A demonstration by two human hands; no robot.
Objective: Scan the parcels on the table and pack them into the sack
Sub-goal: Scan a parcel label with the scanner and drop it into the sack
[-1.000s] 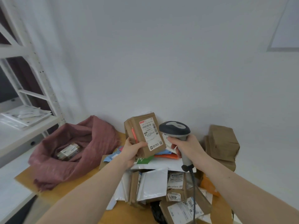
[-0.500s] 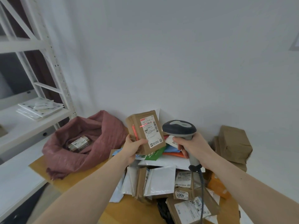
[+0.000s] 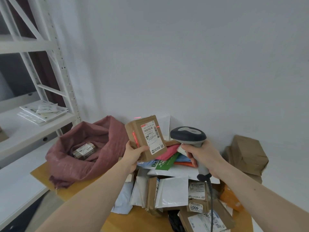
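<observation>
In the head view, the left hand [image 3: 133, 154] held a small brown parcel [image 3: 145, 137] upright above the pile, its fingers and thumb curled round the lower corner; the label faced the person. The right hand [image 3: 203, 159] gripped the handle of the scanner [image 3: 188, 136], fingers wrapped tightly round it; the scanner head pointed at the parcel, and a red mark lay at the right edge of the barcode, with another red glow on the wall just behind. I judged the scan of this parcel was in progress and not yet confirmed. The red sack [image 3: 87, 158] stood open on the tabletop [image 3: 75, 186] to the left; only one taped parcel [image 3: 84, 149] was visible inside it. Many parcels [image 3: 172, 191] were still heaped on the tabletop; so most of the task remained.
</observation>
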